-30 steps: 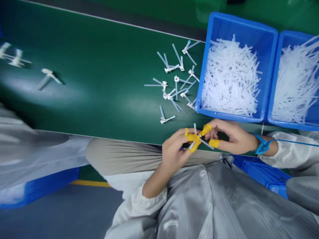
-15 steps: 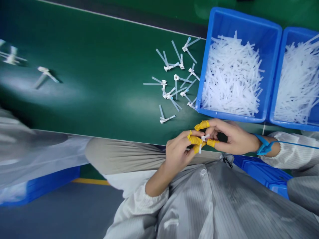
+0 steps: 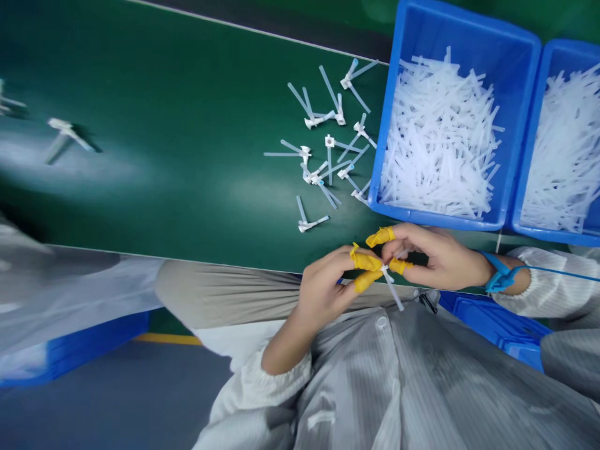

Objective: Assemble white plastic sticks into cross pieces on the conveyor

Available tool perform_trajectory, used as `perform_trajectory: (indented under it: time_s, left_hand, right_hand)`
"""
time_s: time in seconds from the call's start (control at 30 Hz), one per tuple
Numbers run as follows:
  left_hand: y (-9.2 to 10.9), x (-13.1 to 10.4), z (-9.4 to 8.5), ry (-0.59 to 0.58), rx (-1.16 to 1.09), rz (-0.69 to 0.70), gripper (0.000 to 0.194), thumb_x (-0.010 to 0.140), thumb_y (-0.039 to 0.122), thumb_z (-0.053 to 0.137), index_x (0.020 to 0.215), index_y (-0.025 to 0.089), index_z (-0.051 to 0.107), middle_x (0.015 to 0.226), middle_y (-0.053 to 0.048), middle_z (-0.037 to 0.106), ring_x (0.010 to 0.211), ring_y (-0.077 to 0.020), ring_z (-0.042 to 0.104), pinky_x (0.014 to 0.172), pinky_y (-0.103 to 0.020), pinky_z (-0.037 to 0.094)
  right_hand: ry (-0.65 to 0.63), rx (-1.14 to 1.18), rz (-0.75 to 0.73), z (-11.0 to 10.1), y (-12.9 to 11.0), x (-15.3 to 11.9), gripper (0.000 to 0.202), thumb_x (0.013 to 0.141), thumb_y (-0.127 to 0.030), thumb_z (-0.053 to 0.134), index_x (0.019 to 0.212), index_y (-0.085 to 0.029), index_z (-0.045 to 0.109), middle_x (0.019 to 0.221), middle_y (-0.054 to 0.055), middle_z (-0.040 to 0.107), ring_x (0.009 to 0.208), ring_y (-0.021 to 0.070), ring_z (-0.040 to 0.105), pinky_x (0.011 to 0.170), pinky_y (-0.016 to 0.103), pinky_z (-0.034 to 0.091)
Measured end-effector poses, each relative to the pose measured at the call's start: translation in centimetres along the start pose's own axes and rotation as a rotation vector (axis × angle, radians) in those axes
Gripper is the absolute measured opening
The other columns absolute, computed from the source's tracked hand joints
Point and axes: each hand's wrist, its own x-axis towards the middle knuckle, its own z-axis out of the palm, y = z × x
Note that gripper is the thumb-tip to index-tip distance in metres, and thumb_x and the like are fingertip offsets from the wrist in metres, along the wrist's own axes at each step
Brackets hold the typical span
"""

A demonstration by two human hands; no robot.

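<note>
My left hand (image 3: 328,281), with yellow finger cots on thumb and fingers, pinches a small white plastic connector (image 3: 385,270). A translucent tube (image 3: 395,295) slants down from it toward my lap. Against the other side of the connector is my right hand (image 3: 434,257), its thumb and curled fingers closed around what looks like a short translucent tube (image 3: 402,253), partly hidden. The right index finger, in a yellow cot, stays raised. Nearest on the green table lies a connector with tubes (image 3: 304,225).
Several more connectors with tubes (image 3: 329,142) lie scattered left of a blue bin (image 3: 383,156) full of short translucent tubes. A second such bin (image 3: 518,181) adjoins it. Another connector (image 3: 63,128) lies far left, near a co-worker's sleeve (image 3: 70,281). A blue cord (image 3: 553,270) trails from my right wristband.
The connector has turned between my fingers, and its tube now points down and right. My left hand has shifted slightly left. The view has moved a little.
</note>
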Motion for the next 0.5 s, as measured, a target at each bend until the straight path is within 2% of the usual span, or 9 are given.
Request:
perform_trajectory:
  time_s: [0.2,0.37,0.5]
  left_hand:
    - [-0.11,-0.14,0.10,0.011,0.007,-0.001,0.009,0.099,0.020,0.085,0.106,0.021,0.079,0.102,-0.007,0.087,0.090,-0.0187,0.084,0.085,-0.027,0.067]
    - [-0.11,-0.12,0.12,0.014,0.047,-0.001,0.009,0.099,0.022,0.086,0.104,0.021,0.079,0.097,-0.006,0.087,0.086,-0.0175,0.083,0.081,-0.026,0.065]
    - [-0.11,-0.26,0.10,0.010,0.121,0.005,0.007,0.100,0.024,0.084,0.101,0.021,0.078,0.090,-0.004,0.084,0.079,-0.0159,0.079,0.077,-0.025,0.063]
  right_hand:
    - [-0.008,0.078,0.031,0.10,0.03,0.11,0.044,0.104,-0.011,0.064,0.146,-0.024,0.059,0.120,0.004,0.080,0.107,0.0156,0.079,0.097,0.028,0.064]
    - [-0.002,0.007,0.059,0.05,-0.13,0.12,0.037,0.103,-0.013,0.065,0.138,-0.024,0.060,0.111,0.002,0.080,0.094,0.0148,0.077,0.085,0.026,0.062]
    - [-0.020,-0.014,0.093,-0.01,-0.25,0.20,0.036,0.099,-0.010,0.064,0.132,-0.023,0.058,0.109,0.002,0.081,0.092,0.0149,0.076,0.080,0.026,0.059]
